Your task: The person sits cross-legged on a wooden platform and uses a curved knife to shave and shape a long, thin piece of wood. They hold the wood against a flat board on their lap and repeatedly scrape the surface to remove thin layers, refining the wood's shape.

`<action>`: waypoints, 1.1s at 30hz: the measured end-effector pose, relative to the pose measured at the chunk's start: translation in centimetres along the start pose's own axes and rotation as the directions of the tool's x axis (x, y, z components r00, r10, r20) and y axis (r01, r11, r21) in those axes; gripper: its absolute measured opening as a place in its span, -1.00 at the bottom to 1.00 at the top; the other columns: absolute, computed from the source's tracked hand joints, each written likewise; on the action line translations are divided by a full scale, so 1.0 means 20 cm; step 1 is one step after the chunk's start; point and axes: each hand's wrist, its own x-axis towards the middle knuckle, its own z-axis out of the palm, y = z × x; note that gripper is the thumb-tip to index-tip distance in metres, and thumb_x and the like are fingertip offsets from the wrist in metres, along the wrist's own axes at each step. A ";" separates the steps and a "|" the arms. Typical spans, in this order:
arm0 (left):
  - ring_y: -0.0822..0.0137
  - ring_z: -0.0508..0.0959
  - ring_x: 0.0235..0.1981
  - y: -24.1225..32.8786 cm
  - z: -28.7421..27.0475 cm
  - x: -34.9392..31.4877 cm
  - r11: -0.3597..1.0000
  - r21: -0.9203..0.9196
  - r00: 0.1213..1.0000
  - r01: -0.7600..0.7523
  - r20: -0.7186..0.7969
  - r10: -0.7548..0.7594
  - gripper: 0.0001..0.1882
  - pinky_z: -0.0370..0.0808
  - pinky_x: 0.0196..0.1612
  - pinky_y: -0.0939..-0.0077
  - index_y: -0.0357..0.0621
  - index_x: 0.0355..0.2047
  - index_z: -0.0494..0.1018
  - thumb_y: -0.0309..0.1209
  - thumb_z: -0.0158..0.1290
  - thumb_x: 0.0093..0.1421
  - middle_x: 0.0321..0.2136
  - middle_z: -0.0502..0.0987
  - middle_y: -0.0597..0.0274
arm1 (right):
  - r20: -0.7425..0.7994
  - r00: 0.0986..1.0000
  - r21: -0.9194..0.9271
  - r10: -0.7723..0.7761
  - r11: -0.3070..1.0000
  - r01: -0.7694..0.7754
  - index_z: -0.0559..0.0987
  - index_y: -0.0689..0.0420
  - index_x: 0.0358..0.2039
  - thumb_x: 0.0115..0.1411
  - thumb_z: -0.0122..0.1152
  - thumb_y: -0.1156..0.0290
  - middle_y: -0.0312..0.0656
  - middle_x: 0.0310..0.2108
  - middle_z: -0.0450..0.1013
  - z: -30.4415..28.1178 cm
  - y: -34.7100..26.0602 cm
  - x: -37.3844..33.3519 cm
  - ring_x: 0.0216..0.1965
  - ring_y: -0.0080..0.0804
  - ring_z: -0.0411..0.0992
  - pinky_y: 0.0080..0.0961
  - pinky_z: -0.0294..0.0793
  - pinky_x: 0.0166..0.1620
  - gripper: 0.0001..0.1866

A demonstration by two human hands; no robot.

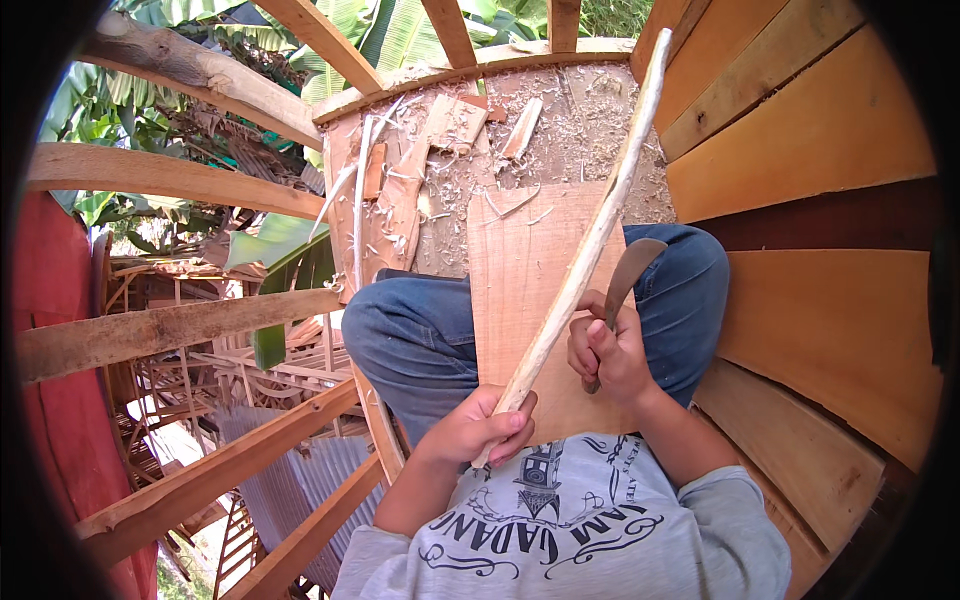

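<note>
My left hand [487, 425] is closed around the lower end of a long, pale, peeled stick [597, 235]. The stick slants up and away to the far right, passing over a flat wooden board [520, 260] that lies across my lap. My right hand [612, 352] grips a knife with a broad curved blade [628, 272]. The blade points up and to the right, just right of the stick. Most of the knife's handle is hidden inside my fingers. Some fingers of the right hand are close to the stick; whether they touch it I cannot tell.
Wood shavings [600, 110] cover the plank floor ahead. Offcuts [455, 122] and thin pale strips [360, 210] lie at the far left. A plank wall [800, 170] stands close on my right. Open wooden rails [190, 325] run along my left, with a drop beyond them.
</note>
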 end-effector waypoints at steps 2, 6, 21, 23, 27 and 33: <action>0.55 0.24 -0.77 -0.03 -0.01 0.01 0.998 -0.036 0.998 0.050 0.048 -0.048 -0.62 0.18 -0.71 0.70 -0.07 -0.61 0.17 -0.16 -0.03 0.25 -0.80 0.25 0.37 | 0.022 1.000 -0.015 -0.011 1.000 0.011 0.46 0.26 -0.23 0.25 0.08 0.11 -0.45 -0.79 0.18 0.03 -0.02 0.00 -0.80 -0.78 0.10 -0.76 0.02 -0.73 -0.60; 0.56 0.30 -0.68 -0.05 0.02 0.03 0.986 0.150 0.995 0.071 0.061 -0.081 -0.65 0.24 -0.64 0.70 -0.13 -0.56 0.20 -0.20 -0.05 0.26 -0.69 0.29 0.34 | 0.028 0.997 -0.010 -0.067 0.998 0.067 0.47 0.27 -0.19 0.21 0.15 0.17 -0.44 -0.76 0.21 -0.01 0.02 -0.01 -0.79 -0.78 0.11 -0.76 0.03 -0.72 -0.62; 0.62 0.15 -0.56 0.02 0.20 0.08 0.939 0.341 0.951 -0.050 -0.272 0.150 -0.76 0.16 -0.49 0.71 -0.22 -0.28 0.25 -0.49 0.08 0.13 -0.57 0.18 0.45 | 0.141 0.948 -0.620 -0.285 0.721 0.309 0.40 0.18 -0.69 0.15 0.06 -0.18 -0.28 -0.81 0.19 -0.18 -0.04 -0.06 -0.77 -0.53 0.23 -0.59 0.13 -0.67 -0.38; 0.63 0.17 -0.55 0.04 0.19 0.07 0.936 0.338 0.933 -0.100 -0.294 0.206 -0.80 0.17 -0.49 0.71 -0.19 -0.33 0.25 -0.47 0.08 0.15 -0.59 0.19 0.47 | 0.167 0.955 -0.740 -0.246 0.609 0.286 0.40 0.17 -0.70 0.13 0.09 -0.16 -0.25 -0.82 0.18 -0.15 -0.05 -0.08 -0.78 -0.45 0.27 -0.55 0.16 -0.67 -0.40; 0.55 0.28 -0.58 0.07 0.22 0.08 0.879 0.473 0.885 -0.066 -0.380 0.271 -0.77 0.21 -0.54 0.61 -0.33 -0.20 0.26 -0.52 0.03 0.17 -0.59 0.25 0.36 | 0.287 0.932 -0.902 -0.222 0.264 0.341 0.42 0.15 -0.72 0.01 0.22 -0.13 -0.18 -0.81 0.23 -0.08 -0.07 -0.11 -0.76 -0.23 0.32 -0.47 0.25 -0.67 -0.44; 0.39 0.36 -0.62 -0.01 0.22 0.06 0.599 0.793 0.877 -0.112 -0.204 0.435 -0.74 0.27 -0.53 0.52 -0.41 -0.14 0.23 -0.56 -0.06 0.18 -0.57 0.32 0.05 | 0.303 0.875 -0.933 -0.377 0.071 0.353 0.23 0.10 -0.82 -0.18 0.18 -0.35 -0.20 -0.85 0.10 -0.10 -0.09 -0.05 -0.81 -0.23 0.21 -0.45 0.16 -0.70 -0.29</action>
